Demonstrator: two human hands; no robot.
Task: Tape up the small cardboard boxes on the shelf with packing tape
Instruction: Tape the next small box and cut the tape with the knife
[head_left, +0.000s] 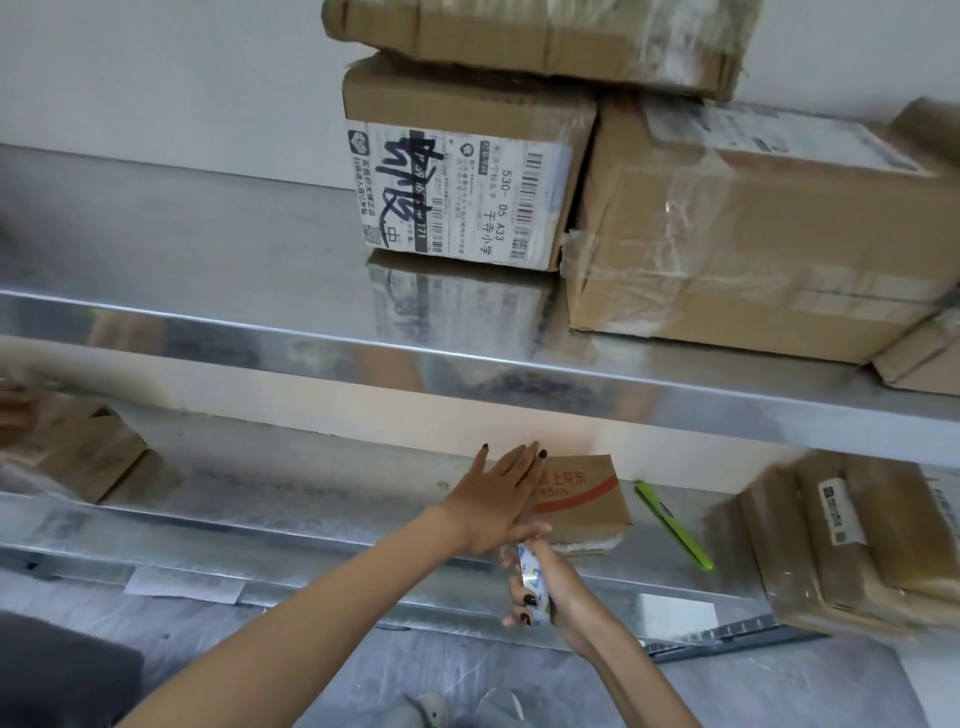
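On the lower silver metal shelf (311, 501), the small brown cardboard box with red print (582, 499) sits mid-shelf; the left hand (498, 499) lies flat on its left side; the right hand (558, 584) grips a white tape roll (534, 577) just before it; a slim green pen-shaped tool (675, 525) lies to its right, with stacked brown cardboard parcels (857, 545) beyond; on the upper silver metal shelf (208, 249), a white-labelled brown cardboard box (467, 171) stands left of a larger taped brown cardboard box (753, 234), touching it; a flat brown cardboard box (545, 36) rests across both.

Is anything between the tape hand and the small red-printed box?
Nothing visible. The right hand grips the tape at the front edge of the box. The left hand lies flat on the left part of the box, just above the tape. A green pen lies apart, to its right.
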